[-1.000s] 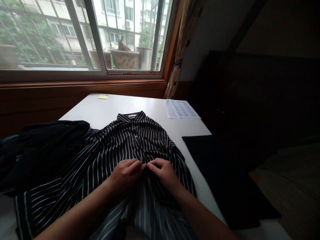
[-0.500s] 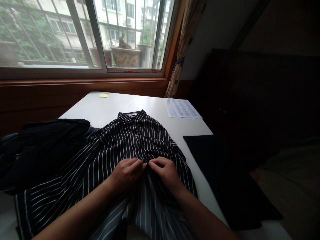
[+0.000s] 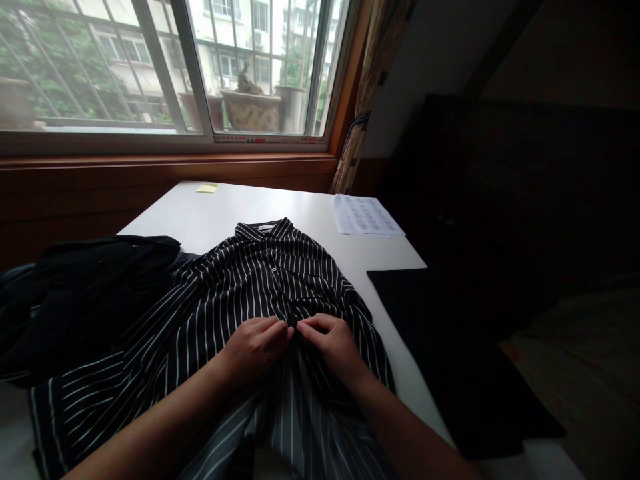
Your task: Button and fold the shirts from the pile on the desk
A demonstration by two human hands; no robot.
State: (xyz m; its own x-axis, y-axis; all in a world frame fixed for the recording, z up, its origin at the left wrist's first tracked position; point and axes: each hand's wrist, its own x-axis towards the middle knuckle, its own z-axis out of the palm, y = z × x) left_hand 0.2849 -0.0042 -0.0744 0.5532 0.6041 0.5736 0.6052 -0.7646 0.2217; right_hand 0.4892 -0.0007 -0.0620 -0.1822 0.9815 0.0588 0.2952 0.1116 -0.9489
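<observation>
A black shirt with white stripes [image 3: 225,293] lies front up, its collar toward the window. White buttons run down the placket below the collar. My left hand [image 3: 257,343] is closed in a pinch on the placket about halfway down. Facing it from the right, my right hand [image 3: 333,343] pinches the cloth at the same spot, thumb and forefinger together. The fingertips nearly meet; whether a button sits between them is hidden. Below the hands the front hangs apart, showing the greyer inside of the cloth.
Dark folded clothes [image 3: 100,287] are heaped on the left of the white table [image 3: 165,210]. Printed sheets [image 3: 367,215] and a yellow sticky note [image 3: 207,189] lie toward the back. Black cloth [image 3: 450,360] drapes over the right edge. Behind stands a barred window [image 3: 260,67].
Both hands stay at the same spot on the placket, their fingertips a touch closer together. The shirt lies practically as before.
</observation>
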